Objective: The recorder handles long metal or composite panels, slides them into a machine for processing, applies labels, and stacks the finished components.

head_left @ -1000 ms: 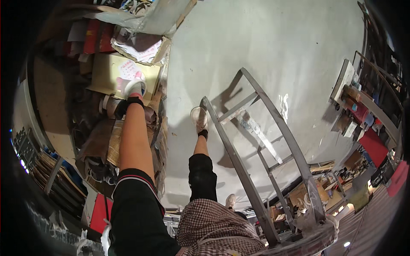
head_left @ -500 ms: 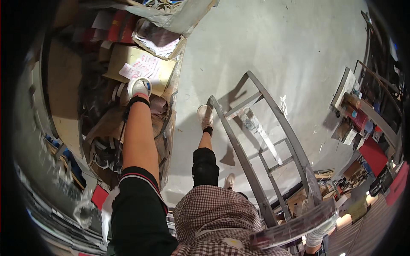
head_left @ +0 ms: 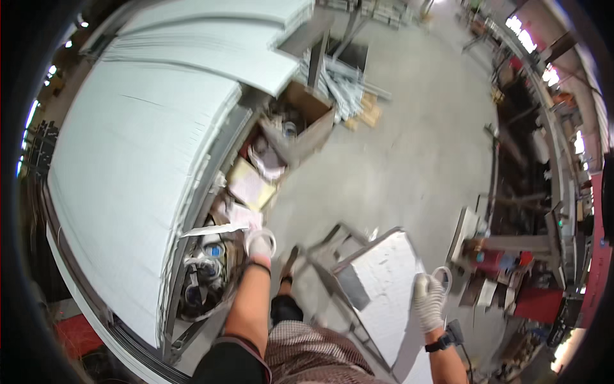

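Here's the white board (head_left: 389,291), lying over a metal frame (head_left: 320,265) and just ahead of the checked apron (head_left: 313,349). Left of the board, the gloved left hand (head_left: 259,246) wears a white ring (head_left: 274,243), pink paper (head_left: 242,216) just beside it! At the board's right edge, there's the gloved right hand (head_left: 428,304), a second ring (head_left: 449,279) at its fingers. Blurry, though: I can't tell whether either hand's fingers are open or closed. Farther left of the board, stacked white sheets (head_left: 141,147).
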A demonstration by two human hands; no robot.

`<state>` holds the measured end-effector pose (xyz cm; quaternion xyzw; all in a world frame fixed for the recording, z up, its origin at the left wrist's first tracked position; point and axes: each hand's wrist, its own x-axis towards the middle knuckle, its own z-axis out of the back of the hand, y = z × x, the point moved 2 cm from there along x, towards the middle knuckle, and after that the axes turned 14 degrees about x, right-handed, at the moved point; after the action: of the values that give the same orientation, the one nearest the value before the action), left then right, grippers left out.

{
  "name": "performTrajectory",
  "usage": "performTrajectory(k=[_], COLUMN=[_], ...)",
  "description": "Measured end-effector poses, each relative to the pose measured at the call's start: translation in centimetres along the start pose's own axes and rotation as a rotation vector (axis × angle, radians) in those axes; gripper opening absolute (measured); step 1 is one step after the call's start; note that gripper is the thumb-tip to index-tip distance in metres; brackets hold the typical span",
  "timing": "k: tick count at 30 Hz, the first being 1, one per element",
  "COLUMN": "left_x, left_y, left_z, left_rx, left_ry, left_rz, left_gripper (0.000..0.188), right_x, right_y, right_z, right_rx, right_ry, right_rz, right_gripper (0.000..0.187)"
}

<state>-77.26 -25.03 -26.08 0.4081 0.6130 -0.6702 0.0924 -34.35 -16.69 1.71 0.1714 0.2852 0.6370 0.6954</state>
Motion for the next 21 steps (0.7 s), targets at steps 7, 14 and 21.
performTrajectory(k=[7, 14, 21], left_x=[-30.8, -47.3, -48.6], left_y=[0.5, -2.8, -11.6], left_z=[2.4, 21.5, 32.2], left_rx=[-0.193, -0.441, -0.452], left_ry=[-0.007, -0.234, -0.423], left_rz=[0.232, -0.116, -0.356], left_gripper=[0.013, 0.03, 0.023], right_x=[0.1, -7.3, -14.4], right_y=[-0.4, 5.0, 9.6], right_z=[2.6, -3.4, -7.6], right_rx=[0.187, 0.206, 0.344], right_ry=[0.246, 0.37, 0.699], right_rz=[-0.127, 0.143, 0.168], right_gripper=[0.069, 0.073, 0.078])
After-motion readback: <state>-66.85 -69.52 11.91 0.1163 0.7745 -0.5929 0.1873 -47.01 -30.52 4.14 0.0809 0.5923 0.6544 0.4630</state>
